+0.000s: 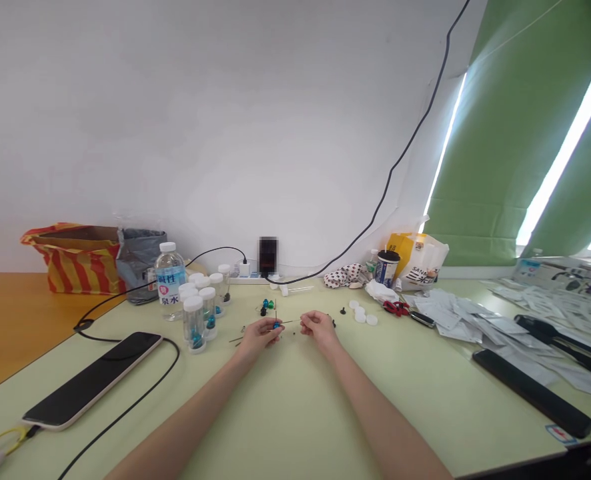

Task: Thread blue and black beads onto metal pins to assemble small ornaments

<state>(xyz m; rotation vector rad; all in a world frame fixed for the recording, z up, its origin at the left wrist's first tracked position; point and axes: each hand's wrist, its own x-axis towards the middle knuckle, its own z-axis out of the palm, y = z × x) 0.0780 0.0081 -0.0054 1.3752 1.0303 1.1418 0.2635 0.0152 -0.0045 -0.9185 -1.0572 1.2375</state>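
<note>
Narrow pinch on blue bead (276,325) in left hand (259,335); right hand (318,329) just beside, grip unclear. Bead drop likely if pinch loosens.

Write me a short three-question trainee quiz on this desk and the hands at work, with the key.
1. True or false: the smartphone lies left of the hands.
2. Which holds the blue bead? A: left hand. B: right hand. C: neither.
3. What colour are the handles of the scissors beside the loose white caps?

Key: 1 true; 2 A; 3 red.
</note>
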